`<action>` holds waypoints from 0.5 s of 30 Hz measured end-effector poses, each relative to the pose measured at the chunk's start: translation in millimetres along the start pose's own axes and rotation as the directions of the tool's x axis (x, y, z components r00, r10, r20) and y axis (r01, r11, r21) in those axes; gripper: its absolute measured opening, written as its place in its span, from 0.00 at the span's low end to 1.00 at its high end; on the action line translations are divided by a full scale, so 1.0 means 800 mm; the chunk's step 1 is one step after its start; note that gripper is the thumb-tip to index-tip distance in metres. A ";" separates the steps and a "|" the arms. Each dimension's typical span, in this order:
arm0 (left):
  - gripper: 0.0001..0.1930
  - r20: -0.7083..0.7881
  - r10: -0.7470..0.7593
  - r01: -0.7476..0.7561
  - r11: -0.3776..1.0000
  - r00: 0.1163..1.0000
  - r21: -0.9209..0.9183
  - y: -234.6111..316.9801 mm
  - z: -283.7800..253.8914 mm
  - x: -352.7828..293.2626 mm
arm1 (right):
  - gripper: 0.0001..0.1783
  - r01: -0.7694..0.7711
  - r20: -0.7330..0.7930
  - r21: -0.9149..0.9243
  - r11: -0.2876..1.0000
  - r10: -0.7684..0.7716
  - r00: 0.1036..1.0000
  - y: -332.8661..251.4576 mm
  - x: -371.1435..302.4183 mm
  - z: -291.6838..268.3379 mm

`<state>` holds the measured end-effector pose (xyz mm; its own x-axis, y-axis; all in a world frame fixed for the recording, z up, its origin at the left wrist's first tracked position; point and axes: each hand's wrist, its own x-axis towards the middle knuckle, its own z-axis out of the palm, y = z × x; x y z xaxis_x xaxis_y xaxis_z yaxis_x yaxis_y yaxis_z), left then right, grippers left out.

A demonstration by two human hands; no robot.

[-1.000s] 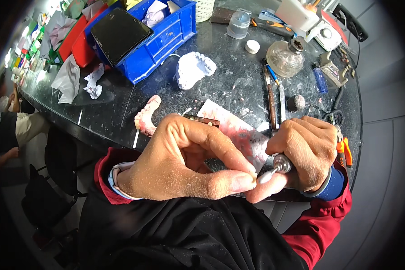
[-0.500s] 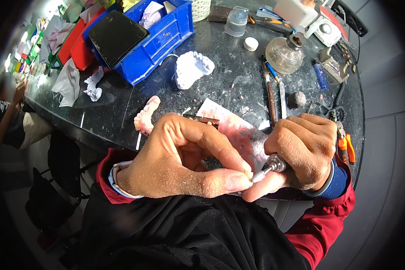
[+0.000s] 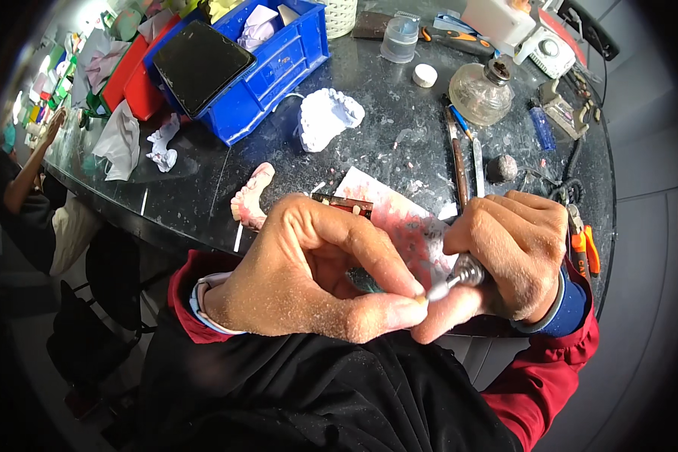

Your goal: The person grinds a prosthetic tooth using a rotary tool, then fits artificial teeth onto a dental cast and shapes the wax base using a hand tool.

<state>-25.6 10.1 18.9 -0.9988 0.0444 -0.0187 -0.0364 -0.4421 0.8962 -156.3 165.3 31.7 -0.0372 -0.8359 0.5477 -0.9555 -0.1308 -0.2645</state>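
Observation:
My left hand (image 3: 309, 282) pinches a tiny yellowish piece, apparently an artificial tooth (image 3: 421, 299), between thumb and forefinger; the fingertips hide most of it. In my right hand (image 3: 516, 252) is a metal rotary handpiece (image 3: 470, 271), its body mostly covered by the curled fingers. Its pale grinding tip (image 3: 438, 291), blurred, meets or nearly meets the piece. My right thumb extends below the tip, close to the left fingertips. Pale dust coats both hands. Beyond them lie a pink-stained sheet (image 3: 388, 203), a dark red strip (image 3: 343, 203) and a pink dental piece with teeth (image 3: 253, 197).
A white plaster dental cast (image 3: 328, 120) sits behind my hands. At the back left stands a blue bin (image 3: 279, 68) with a black tablet-like slab (image 3: 200, 66). To the right are a wax knife (image 3: 458, 162), a glass burner (image 3: 481, 94) and orange-handled pliers (image 3: 586, 245).
The grinding tip looks more blurred and the pinched piece is turned slightly. The whole view has shifted a little. At the far left, another person's arm has come up onto the table.

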 end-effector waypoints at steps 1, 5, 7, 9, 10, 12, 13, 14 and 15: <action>0.05 -0.005 -0.016 0.016 1.000 1.000 0.018 0.002 -0.001 -0.001 | 0.33 -0.009 -0.010 0.002 1.000 0.009 1.000 0.000 0.001 0.000; 0.07 -0.019 0.026 -0.024 0.996 0.999 0.081 0.004 0.000 -0.004 | 0.30 -0.079 -0.082 -0.045 0.996 0.076 0.994 -0.003 0.002 -0.005; 0.07 -0.028 0.109 -0.106 0.988 0.994 0.109 0.001 -0.003 -0.006 | 0.31 -0.137 -0.133 -0.061 0.989 0.128 0.983 -0.007 0.005 -0.009; 0.06 -0.066 0.162 -0.157 0.984 0.985 0.081 0.000 -0.005 -0.010 | 0.37 -0.098 -0.254 -0.147 0.984 0.058 0.966 -0.002 0.008 -0.017; 0.06 -0.128 0.164 -0.157 0.986 0.978 0.062 0.001 -0.002 -0.013 | 0.37 -0.183 -0.282 -0.166 0.969 0.131 0.951 -0.008 0.008 -0.034; 0.06 -0.079 0.205 -0.194 0.974 0.976 0.119 0.004 -0.011 -0.016 | 0.24 -0.318 -0.469 -0.174 0.932 0.206 0.859 -0.001 0.004 -0.067; 0.06 -0.108 0.222 -0.215 0.974 0.969 0.069 0.005 -0.012 -0.019 | 0.20 -0.429 -0.526 -0.222 0.876 0.263 0.809 0.009 0.004 -0.080; 0.06 -0.109 0.234 -0.228 0.972 0.966 0.064 0.005 -0.016 -0.022 | 0.19 -0.487 -0.557 -0.285 0.825 0.271 0.785 0.029 0.005 -0.090; 0.06 -0.144 0.275 -0.264 0.960 0.951 0.088 0.007 -0.019 -0.027 | 0.18 -0.546 -0.586 -0.340 0.766 0.281 0.760 0.047 0.008 -0.102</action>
<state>-5.0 -6.6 17.5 -0.9641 -0.2085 0.1646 0.2317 -0.3572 0.9048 -216.1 198.6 90.1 -0.4683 -0.3593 0.8072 -0.8110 0.5372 -0.2314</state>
